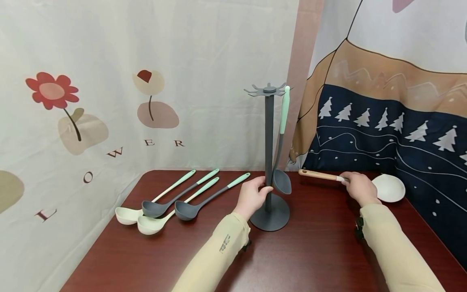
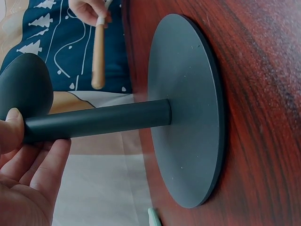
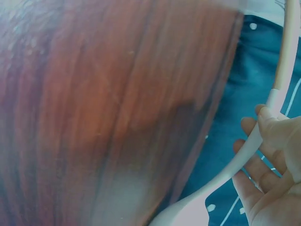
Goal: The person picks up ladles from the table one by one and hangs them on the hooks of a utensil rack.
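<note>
My left hand (image 1: 252, 196) grips the post of a dark grey utensil stand (image 1: 268, 150), thumb and fingers around its lower part. From the stand's hooked top hangs a grey ladle (image 1: 282, 181) with a mint handle, its bowl just beside my left fingers. My right hand (image 1: 360, 187) holds a white ladle (image 1: 389, 188) by its neck, between thumb and fingers. Its wood-coloured handle (image 3: 288, 47) points left toward the stand, and its bowl is to the right of the hand. The left wrist view shows the round base (image 2: 186, 113) flat on the table.
On the table's left side lie two cream ladles (image 1: 150, 225) and two grey ladles (image 1: 187, 211), all with mint handles pointing back and right. The reddish-brown table (image 1: 313, 251) ends at a pale printed curtain (image 1: 219, 81) and a dark blue printed cloth (image 1: 357, 142).
</note>
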A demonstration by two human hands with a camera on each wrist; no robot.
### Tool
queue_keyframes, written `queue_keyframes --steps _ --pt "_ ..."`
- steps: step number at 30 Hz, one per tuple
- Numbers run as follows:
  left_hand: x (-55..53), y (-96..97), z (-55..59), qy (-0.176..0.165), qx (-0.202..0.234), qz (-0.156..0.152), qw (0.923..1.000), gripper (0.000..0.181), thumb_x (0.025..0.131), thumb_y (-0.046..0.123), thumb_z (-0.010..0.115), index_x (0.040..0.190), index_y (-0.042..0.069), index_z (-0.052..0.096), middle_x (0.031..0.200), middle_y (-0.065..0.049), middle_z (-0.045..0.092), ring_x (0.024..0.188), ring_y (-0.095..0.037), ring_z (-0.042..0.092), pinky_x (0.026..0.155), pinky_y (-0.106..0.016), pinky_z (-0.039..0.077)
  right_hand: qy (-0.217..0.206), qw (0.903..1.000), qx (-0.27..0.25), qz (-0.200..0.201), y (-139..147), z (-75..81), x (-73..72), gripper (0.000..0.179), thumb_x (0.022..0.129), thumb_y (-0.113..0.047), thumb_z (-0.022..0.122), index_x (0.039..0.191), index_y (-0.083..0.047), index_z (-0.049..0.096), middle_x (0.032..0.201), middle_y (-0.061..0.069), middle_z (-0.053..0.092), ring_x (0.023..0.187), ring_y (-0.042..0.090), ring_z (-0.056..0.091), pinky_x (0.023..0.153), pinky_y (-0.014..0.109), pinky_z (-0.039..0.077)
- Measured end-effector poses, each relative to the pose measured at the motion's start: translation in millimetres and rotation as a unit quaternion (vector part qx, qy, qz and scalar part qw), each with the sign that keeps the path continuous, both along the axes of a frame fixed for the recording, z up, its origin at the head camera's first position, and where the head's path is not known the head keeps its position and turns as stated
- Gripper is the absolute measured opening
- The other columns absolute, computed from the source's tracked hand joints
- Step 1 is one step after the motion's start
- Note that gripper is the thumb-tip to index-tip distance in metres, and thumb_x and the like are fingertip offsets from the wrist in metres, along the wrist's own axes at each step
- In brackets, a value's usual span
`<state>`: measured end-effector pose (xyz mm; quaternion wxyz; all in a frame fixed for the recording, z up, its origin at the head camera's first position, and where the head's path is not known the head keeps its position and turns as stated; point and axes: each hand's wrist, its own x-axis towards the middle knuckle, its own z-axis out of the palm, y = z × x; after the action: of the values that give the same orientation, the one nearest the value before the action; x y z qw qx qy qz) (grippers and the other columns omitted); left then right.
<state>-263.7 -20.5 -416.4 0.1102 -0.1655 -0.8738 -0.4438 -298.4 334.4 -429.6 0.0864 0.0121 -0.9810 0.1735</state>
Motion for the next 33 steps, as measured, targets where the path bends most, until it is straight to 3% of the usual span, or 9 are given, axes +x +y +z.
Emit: queue_keyframes --steps 12,26,33 --pt "0.3 -0.9 0.3 0.004 -0.003 -0.002 1.0 0.02 0.094 0.018 0.07 0.113 0.014 0.073 0.1 0.004 0.073 0.093 -0.013 0.068 0.078 -0.029 0.055 0.062 0.9973 -0.035 0.015 -6.3 9.3 4.9 0.024 0.097 -0.011 0.061 0.119 -0.002 0.063 0.116 0.029 0.061 0.1 0.045 0.057 0.08 0.061 0.047" --pt "1.0 -0.8 0.5 0.001 -0.001 -0.001 1.0 0.02 0.093 0.017 0.071 0.113 0.012 0.073 0.099 0.002 0.074 0.092 -0.014 0.068 0.078 -0.03 0.056 0.126 0.9894 -0.07 0.022 -19.3 28.1 11.8 0.023 0.097 -0.011 0.063 0.119 -0.003 0.064 0.105 0.025 0.064 0.087 0.039 0.056 0.076 0.057 0.046" --pt "1.0 0.0 1.0 0.01 0.002 -0.003 0.9999 0.02 0.093 0.015 0.071 0.112 0.012 0.073 0.099 0.002 0.074 0.092 -0.014 0.069 0.077 -0.03 0.056 0.141 0.9853 -0.093 0.025 -29.2 38.6 17.6 0.024 0.097 -0.009 0.063 0.12 -0.002 0.063 0.105 0.025 0.066 0.09 0.039 0.059 0.077 0.057 0.046"
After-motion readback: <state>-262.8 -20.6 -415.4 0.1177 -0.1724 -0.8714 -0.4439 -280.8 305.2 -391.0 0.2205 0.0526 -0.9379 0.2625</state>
